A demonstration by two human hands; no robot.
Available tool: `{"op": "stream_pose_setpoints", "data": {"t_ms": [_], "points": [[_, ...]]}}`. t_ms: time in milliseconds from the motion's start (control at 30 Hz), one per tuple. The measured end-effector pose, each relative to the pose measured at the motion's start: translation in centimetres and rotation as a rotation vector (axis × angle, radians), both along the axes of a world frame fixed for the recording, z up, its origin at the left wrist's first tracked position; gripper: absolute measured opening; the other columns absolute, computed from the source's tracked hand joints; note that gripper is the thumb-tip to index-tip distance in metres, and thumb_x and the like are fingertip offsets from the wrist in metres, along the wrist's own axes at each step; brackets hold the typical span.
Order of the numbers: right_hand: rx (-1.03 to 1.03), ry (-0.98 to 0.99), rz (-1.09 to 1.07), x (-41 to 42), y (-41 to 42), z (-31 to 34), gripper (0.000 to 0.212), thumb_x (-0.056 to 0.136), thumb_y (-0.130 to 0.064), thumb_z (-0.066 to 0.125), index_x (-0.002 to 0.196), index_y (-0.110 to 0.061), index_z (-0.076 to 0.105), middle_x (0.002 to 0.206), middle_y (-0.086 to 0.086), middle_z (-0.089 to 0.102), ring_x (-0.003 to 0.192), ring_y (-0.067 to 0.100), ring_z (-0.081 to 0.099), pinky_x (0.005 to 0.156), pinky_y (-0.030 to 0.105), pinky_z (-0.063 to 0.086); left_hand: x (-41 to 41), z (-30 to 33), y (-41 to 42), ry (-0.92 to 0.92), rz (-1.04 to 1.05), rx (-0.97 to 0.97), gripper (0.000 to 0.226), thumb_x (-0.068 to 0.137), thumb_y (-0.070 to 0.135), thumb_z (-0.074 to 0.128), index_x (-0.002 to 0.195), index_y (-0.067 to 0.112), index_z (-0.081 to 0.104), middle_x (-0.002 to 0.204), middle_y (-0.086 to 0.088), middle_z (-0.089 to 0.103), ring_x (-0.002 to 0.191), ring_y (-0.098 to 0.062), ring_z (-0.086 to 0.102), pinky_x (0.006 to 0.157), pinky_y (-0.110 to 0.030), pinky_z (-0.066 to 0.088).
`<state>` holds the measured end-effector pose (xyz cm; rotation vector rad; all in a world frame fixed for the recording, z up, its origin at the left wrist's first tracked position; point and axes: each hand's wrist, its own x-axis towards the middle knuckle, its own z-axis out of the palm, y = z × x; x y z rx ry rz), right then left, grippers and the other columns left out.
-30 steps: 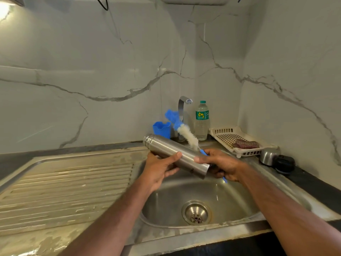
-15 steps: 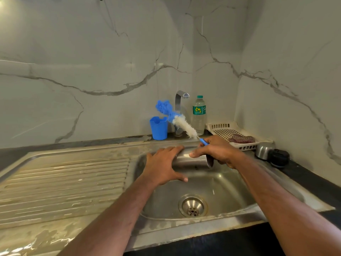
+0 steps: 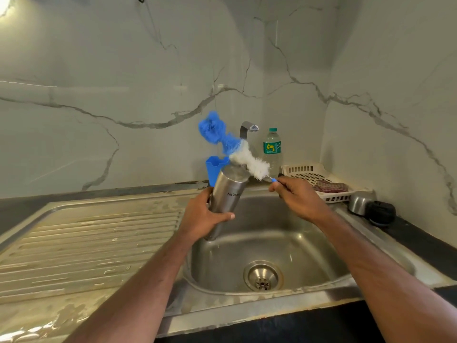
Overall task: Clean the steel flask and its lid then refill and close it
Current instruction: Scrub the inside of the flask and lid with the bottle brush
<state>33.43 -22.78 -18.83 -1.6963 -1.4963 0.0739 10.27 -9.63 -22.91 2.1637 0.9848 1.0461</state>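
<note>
Scrub step: left hand (image 3: 205,216) grips flask (image 3: 228,194) upside down over sink (image 3: 385,229), right hand (image 3: 299,196) pinches brush (image 3: 249,162) handle, flask prob needs flipping b4 brush goes in

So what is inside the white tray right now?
In the white tray lies a dark reddish scrub pad. The right hand covers the tray's near left corner, so that part cannot be seen.

A plastic water bottle (image 3: 272,151) stands between the blue cup (image 3: 214,169) and a white basket (image 3: 311,172).
</note>
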Motion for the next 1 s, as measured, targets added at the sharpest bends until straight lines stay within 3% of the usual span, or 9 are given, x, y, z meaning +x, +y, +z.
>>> {"op": "stream_pose_setpoints", "data": {"t_ms": [100, 167, 333, 467, 600, 700, 800, 867, 1000], "points": [[-0.056, -0.131, -0.042, 0.3, 0.1, -0.3, 0.036, 0.106, -0.043, 0.043, 0.096, -0.026, 0.072, 0.069, -0.017, 0.053, 0.074, 0.008, 0.056, 0.064, 0.027, 0.037, -0.4, -0.2, 0.3, 0.004, 0.044, -0.053, 0.089, 0.059, 0.037, 0.097, 0.135, 0.018, 0.056, 0.126, -0.001, 0.066, 0.112, -0.018, 0.063, 0.097, -0.034, 0.051], [-0.034, -0.191, -0.084, 0.6, -0.1, -0.2, 0.035, 0.106, -0.043, 0.044, 0.094, -0.026, 0.072, 0.061, -0.016, 0.049, 0.066, 0.002, 0.051, 0.06, 0.025, 0.034, -0.5, -0.3, 0.4, 0.009, 0.051, -0.051, 0.09, 0.058, 0.037, 0.097, 0.136, 0.017, 0.056, 0.128, -0.002, 0.067, 0.113, -0.02, 0.064, 0.099, -0.038, 0.053], [-0.028, -0.265, -0.112, -0.1, 0.4, -0.2, 0.033, 0.106, -0.043, 0.044, 0.093, -0.025, 0.068, 0.058, -0.015, 0.047, 0.06, -0.003, 0.045, 0.057, 0.022, 0.031, 0.1, -0.5, -0.5, 0.071, -0.014, -0.035, 0.085, 0.059, 0.038, 0.097, 0.131, 0.02, 0.057, 0.115, 0.01, 0.066, 0.101, -0.009, 0.064, 0.084, -0.022, 0.048], [-0.022, -0.284, -0.079, 0.9, 0.3, -0.3, 0.035, 0.104, -0.045, 0.045, 0.086, -0.027, 0.069, 0.066, -0.011, 0.059, 0.065, 0.005, 0.055, 0.059, 0.024, 0.036, 0.0, -0.3, -0.4, 0.078, 0.036, -0.014, 0.08, 0.059, 0.039, 0.097, 0.127, 0.019, 0.06, 0.109, 0.012, 0.065, 0.097, -0.009, 0.063, 0.074, -0.016, 0.044], [-0.002, -0.312, -0.144, 3.2, 0.1, -0.7, 0.035, 0.102, -0.049, 0.046, 0.088, -0.027, 0.07, 0.073, -0.007, 0.067, 0.07, 0.011, 0.061, 0.065, 0.028, 0.046, -0.4, -0.2, -0.1, 0.085, 0.068, -0.01, 0.081, 0.058, 0.042, 0.096, 0.126, 0.017, 0.061, 0.113, 0.005, 0.069, 0.094, -0.009, 0.063, 0.079, -0.022, 0.048], [0.012, -0.327, -0.136, 2.3, 0.6, -0.8, 0.034, 0.103, -0.047, 0.048, 0.087, -0.026, 0.069, 0.068, -0.008, 0.064, 0.067, 0.008, 0.059, 0.059, 0.025, 0.037, 0.2, -0.4, -0.9, 0.152, 0.011, 0.008, 0.083, 0.061, 0.043, 0.095, 0.131, 0.017, 0.058, 0.119, 0.003, 0.068, 0.094, -0.008, 0.06, 0.082, -0.022, 0.048], [0.001, -0.295, -0.115, 2.7, 0.1, -0.4, 0.034, 0.102, -0.047, 0.05, 0.085, -0.026, 0.07, 0.067, -0.007, 0.062, 0.067, 0.01, 0.058, 0.062, 0.027, 0.039, 0.2, -0.2, -0.8, 0.116, 0.06, 0.018, 0.077, 0.059, 0.045, 0.095, 0.123, 0.019, 0.062, 0.107, 0.007, 0.069, 0.088, -0.007, 0.063, 0.071, -0.019, 0.046], [-0.014, -0.278, -0.146, 3.8, -0.6, -0.2, 0.033, 0.102, -0.046, 0.051, 0.082, -0.027, 0.069, 0.068, -0.007, 0.063, 0.068, 0.012, 0.058, 0.064, 0.026, 0.04, -0.3, 0.1, -0.4, 0.074, 0.123, 0.012, 0.073, 0.057, 0.045, 0.096, 0.117, 0.019, 0.063, 0.105, 0.006, 0.07, 0.087, -0.009, 0.064, 0.073, -0.024, 0.05], [-0.021, -0.344, -0.183, 3.1, -0.1, -0.5, 0.034, 0.102, -0.049, 0.048, 0.079, -0.03, 0.065, 0.069, -0.008, 0.063, 0.069, 0.011, 0.059, 0.06, 0.025, 0.033, -0.3, -0.1, -0.8, 0.168, 0.075, 0.03, 0.078, 0.061, 0.043, 0.095, 0.126, 0.016, 0.06, 0.117, -0.001, 0.07, 0.089, -0.01, 0.061, 0.078, -0.023, 0.049]]}}
